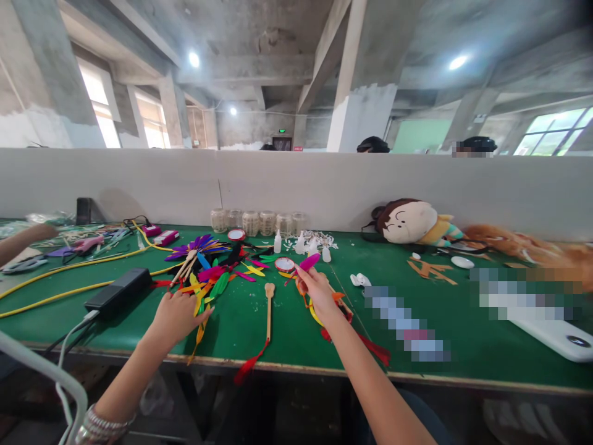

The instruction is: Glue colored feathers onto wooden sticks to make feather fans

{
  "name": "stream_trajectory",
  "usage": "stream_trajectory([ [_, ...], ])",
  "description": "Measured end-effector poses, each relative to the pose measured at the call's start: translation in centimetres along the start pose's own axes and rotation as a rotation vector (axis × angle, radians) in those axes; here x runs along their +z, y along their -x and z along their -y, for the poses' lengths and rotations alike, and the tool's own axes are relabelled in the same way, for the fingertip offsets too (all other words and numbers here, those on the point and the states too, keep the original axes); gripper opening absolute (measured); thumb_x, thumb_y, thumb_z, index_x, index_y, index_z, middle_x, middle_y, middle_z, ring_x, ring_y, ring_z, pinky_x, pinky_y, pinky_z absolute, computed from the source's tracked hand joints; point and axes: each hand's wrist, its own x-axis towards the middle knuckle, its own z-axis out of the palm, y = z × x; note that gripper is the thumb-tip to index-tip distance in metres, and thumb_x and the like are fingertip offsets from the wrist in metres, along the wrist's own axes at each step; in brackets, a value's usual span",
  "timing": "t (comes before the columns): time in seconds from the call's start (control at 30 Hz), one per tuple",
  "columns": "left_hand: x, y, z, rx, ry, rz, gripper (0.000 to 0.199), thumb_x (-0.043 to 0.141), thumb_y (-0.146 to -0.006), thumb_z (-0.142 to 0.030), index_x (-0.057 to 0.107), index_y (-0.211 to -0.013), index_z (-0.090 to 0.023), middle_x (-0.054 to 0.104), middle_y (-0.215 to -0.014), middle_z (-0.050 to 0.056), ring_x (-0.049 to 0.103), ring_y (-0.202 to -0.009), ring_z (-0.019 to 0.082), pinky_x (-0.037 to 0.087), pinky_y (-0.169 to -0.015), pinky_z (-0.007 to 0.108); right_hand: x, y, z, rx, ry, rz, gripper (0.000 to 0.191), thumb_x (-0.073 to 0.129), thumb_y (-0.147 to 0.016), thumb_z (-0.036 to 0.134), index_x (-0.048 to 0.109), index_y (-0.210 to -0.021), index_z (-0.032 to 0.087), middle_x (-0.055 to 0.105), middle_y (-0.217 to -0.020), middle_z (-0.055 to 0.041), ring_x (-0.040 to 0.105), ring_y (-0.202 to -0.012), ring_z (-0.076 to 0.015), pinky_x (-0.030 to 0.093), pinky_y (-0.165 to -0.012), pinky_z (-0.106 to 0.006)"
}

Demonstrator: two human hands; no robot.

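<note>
My right hand [317,293] pinches a magenta feather [308,262] between thumb and fingers, above the green table. Beneath it lie orange and yellow feathers and a dark red tassel [377,351], partly hidden by my wrist. On the left, my left hand [175,318] rests at the near edge of a pile of coloured feathers [215,275], its thumb stretched out and apart from the fingers. Between my hands lies a flat wooden stick [269,312] with a rounded head and a red tassel [252,363] hanging over the table edge. A red-rimmed round lid [284,265] lies just beyond.
Glass jars [251,223] line the back partition, near small white glue bottles [301,243]. A black power adapter [118,290] and yellow cable [69,267] lie left, where another person's hand [39,233] reaches in. A doll [410,222] and white device [551,330] lie right.
</note>
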Motion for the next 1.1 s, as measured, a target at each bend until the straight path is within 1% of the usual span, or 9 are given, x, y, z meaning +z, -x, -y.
stream_trajectory([
  [0.07, -0.5, 1.0, -0.7, -0.008, 0.017, 0.086, 0.046, 0.037, -0.080, -0.044, 0.066, -0.081, -0.009, 0.066, -0.083, 0.019, 0.058, -0.087, 0.033, 0.040, -0.073, 0.041, 0.0, 0.0, 0.0, 0.003, -0.004, 0.006, 0.035, 0.066, -0.059, 0.051, 0.054, -0.056, 0.017, 0.050, -0.043, 0.0056, 0.038, -0.037, -0.0049, 0.026, -0.040, -0.021],
  [0.13, -0.7, 1.6, -1.3, 0.014, 0.026, 0.149, 0.038, 0.039, -0.077, -0.034, 0.067, -0.078, -0.009, 0.067, -0.082, 0.018, 0.059, -0.087, 0.032, 0.040, -0.073, 0.041, 0.0, -0.1, -0.1, 0.013, -0.006, 0.012, 0.036, 0.066, -0.058, 0.051, 0.055, -0.058, 0.017, 0.050, -0.044, 0.0053, 0.038, -0.037, -0.0049, 0.026, -0.040, -0.021],
  [0.23, -0.5, 1.7, -1.9, 0.079, 0.037, 0.173, 0.031, 0.038, -0.073, -0.017, 0.068, -0.079, -0.007, 0.067, -0.081, 0.019, 0.059, -0.087, 0.031, 0.041, -0.073, 0.038, -0.1, -0.2, -0.3, 0.023, -0.006, 0.012, 0.036, 0.066, -0.057, 0.052, 0.057, -0.060, 0.017, 0.051, -0.045, 0.0051, 0.037, -0.037, -0.0050, 0.025, -0.039, -0.021],
  [0.47, 1.4, 0.3, -2.0, 0.112, 0.029, 0.039, 0.028, 0.039, -0.074, -0.007, 0.065, -0.084, -0.006, 0.065, -0.084, 0.019, 0.058, -0.086, 0.031, 0.041, -0.069, 0.037, -0.1, -0.1, -0.5, 0.022, -0.011, 0.020, 0.034, 0.067, -0.058, 0.051, 0.055, -0.059, 0.018, 0.051, -0.046, 0.0056, 0.038, -0.039, -0.0056, 0.027, -0.041, -0.022],
  [0.67, 2.0, -1.1, -1.6, 0.182, -0.052, -0.101, 0.028, 0.037, -0.080, -0.007, 0.061, -0.095, -0.011, 0.064, -0.092, 0.015, 0.059, -0.085, 0.026, 0.042, -0.068, 0.033, -0.1, 0.0, -0.4, 0.024, -0.019, 0.035, 0.032, 0.067, -0.059, 0.049, 0.055, -0.059, 0.018, 0.050, -0.045, 0.0060, 0.038, -0.040, -0.0056, 0.026, -0.041, -0.022],
  [0.77, 2.0, -1.3, -0.8, 0.225, -0.047, -0.139, 0.023, 0.038, -0.084, -0.014, 0.060, -0.091, -0.013, 0.063, -0.091, 0.013, 0.059, -0.085, 0.024, 0.042, -0.069, 0.032, 0.0, 0.1, -0.3, 0.026, -0.023, 0.034, 0.032, 0.067, -0.058, 0.048, 0.055, -0.059, 0.018, 0.050, -0.046, 0.0058, 0.038, -0.041, -0.0058, 0.026, -0.042, -0.022],
  [0.87, 1.5, -0.5, -0.3, 0.173, 0.009, -0.161, 0.030, 0.039, -0.085, -0.033, 0.058, -0.094, -0.011, 0.062, -0.093, 0.015, 0.058, -0.089, 0.026, 0.041, -0.073, 0.034, 0.1, 0.2, -0.2, 0.027, -0.027, 0.029, 0.032, 0.067, -0.058, 0.048, 0.054, -0.057, 0.018, 0.050, -0.047, 0.0055, 0.038, -0.041, -0.0061, 0.026, -0.042, -0.022],
  [0.97, 0.7, 0.9, -0.5, 0.061, 0.033, -0.065, 0.045, 0.036, -0.083, -0.045, 0.057, -0.096, -0.008, 0.063, -0.090, 0.017, 0.057, -0.089, 0.030, 0.040, -0.075, 0.039, 0.2, 0.3, -0.1, 0.035, -0.022, 0.031, 0.032, 0.067, -0.058, 0.048, 0.054, -0.056, 0.019, 0.051, -0.047, 0.0052, 0.038, -0.041, -0.0065, 0.027, -0.042, -0.023],
  [1.1, 0.1, 2.2, -1.1, 0.054, 0.065, 0.086, 0.030, 0.042, -0.077, -0.028, 0.059, -0.094, -0.010, 0.063, -0.094, 0.015, 0.056, -0.091, 0.029, 0.039, -0.077, 0.039, 0.2, 0.3, -0.1, 0.043, -0.019, 0.012, 0.032, 0.067, -0.057, 0.048, 0.054, -0.057, 0.019, 0.050, -0.047, 0.0055, 0.038, -0.041, -0.0070, 0.027, -0.042, -0.023],
])
